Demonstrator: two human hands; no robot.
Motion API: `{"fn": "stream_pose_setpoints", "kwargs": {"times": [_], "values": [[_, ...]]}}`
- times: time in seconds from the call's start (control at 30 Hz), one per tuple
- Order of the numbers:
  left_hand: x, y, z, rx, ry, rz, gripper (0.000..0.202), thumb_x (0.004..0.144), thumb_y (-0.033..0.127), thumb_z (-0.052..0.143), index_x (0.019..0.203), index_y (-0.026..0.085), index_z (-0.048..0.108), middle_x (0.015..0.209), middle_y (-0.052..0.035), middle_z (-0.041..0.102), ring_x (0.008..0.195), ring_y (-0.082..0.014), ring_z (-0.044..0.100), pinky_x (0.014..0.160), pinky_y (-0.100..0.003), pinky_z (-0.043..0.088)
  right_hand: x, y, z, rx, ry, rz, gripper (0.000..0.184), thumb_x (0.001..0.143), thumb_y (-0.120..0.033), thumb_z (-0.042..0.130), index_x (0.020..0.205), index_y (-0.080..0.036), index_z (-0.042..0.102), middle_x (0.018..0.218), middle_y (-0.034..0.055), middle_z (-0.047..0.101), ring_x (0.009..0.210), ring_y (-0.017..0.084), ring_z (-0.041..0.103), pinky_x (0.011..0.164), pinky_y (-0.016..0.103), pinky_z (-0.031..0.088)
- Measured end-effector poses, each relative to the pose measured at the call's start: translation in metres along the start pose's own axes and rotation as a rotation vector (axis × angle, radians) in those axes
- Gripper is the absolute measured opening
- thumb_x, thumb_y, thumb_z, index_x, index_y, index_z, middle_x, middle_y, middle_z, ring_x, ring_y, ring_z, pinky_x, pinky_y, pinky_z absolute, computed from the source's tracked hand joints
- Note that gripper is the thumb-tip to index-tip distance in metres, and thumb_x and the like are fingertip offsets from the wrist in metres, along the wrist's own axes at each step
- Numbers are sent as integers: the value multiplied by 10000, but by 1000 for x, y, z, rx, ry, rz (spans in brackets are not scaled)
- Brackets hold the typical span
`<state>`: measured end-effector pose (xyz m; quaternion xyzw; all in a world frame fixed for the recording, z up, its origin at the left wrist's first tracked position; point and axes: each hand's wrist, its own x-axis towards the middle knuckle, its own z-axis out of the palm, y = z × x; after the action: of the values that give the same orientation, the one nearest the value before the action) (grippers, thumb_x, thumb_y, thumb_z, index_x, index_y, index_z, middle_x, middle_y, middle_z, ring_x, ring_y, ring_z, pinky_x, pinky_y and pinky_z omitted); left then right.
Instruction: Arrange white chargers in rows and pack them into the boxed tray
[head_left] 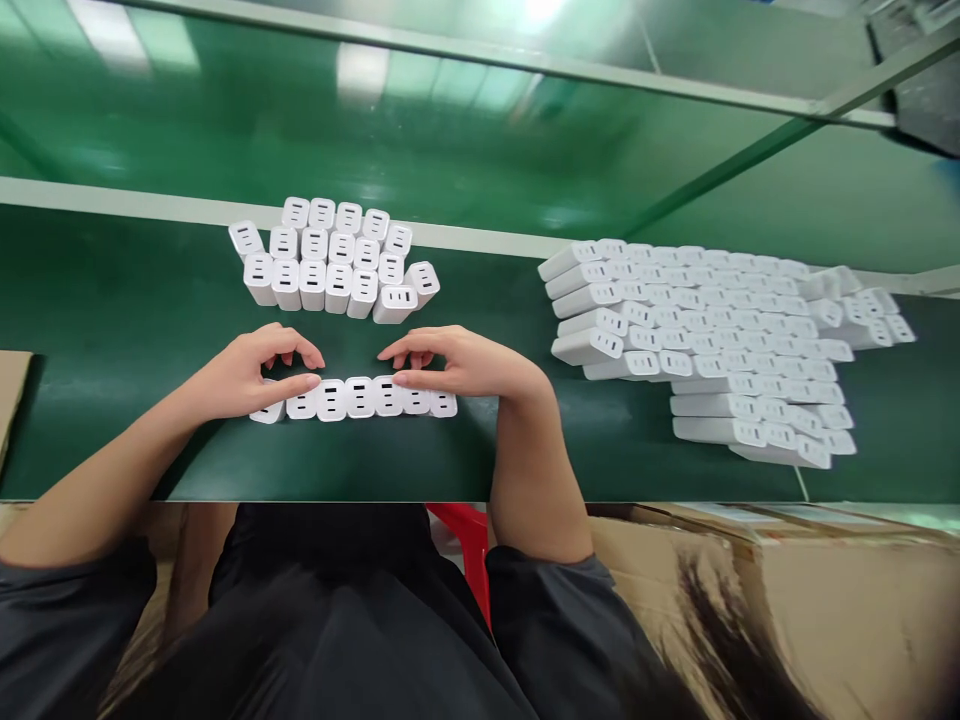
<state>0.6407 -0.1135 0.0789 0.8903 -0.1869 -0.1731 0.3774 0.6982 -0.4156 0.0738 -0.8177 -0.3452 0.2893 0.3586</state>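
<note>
A row of several white USB chargers (pixel 360 398) stands on the green bench near its front edge, port faces up. Over the left part of this row is my left hand (pixel 274 370), thumb tip at the tops of the chargers and fingers curved, apart from the thumb. My right hand (pixel 450 362) mirrors it over the right part, its thumb at the charger tops and its fingers bent behind the row. Neither hand is closed round a charger. Just beyond the hands, a cluster of white chargers (pixel 338 285) stands in uneven rows, a few tilted.
To the right, a large block of white chargers (pixel 697 320) covers much of the green bench (pixel 495 290). A cardboard piece (pixel 13 400) lies at the left edge. Cardboard boxes (pixel 840 590) and a red stool (pixel 469 550) are below the front edge.
</note>
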Motion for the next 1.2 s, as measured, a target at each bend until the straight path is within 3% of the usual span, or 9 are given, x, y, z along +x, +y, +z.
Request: {"fn": "stream_pose_setpoints", "kwargs": {"times": [0.23,0.83,1.03,1.2], "values": [[2,16,10,39,-26,19,372,863,566,559,953,236,703,996,-38,706,939,-202,576,831,-305,468,4,-4,7,-3,-10,-84,431,880,-529,616,1163,-213,695,1054,59,706,858,173,641,738,281,498],[5,14,10,38,-9,8,361,850,555,599,957,228,708,996,-31,711,871,-183,577,779,-294,459,8,-5,10,-5,-18,-121,387,890,-477,617,1138,-192,697,1075,64,706,929,184,647,786,287,499],[5,12,9,36,102,-65,309,845,529,622,908,242,717,958,-10,717,820,-164,571,746,-281,439,11,-5,13,26,140,-76,385,911,-463,591,1125,-159,695,920,57,714,810,170,641,699,276,489],[9,9,7,6,219,-163,341,824,553,640,915,234,720,868,-11,701,698,-136,532,655,-260,425,13,1,13,16,250,-64,318,937,-436,552,1046,-190,721,937,47,712,779,159,608,704,280,466]]}}
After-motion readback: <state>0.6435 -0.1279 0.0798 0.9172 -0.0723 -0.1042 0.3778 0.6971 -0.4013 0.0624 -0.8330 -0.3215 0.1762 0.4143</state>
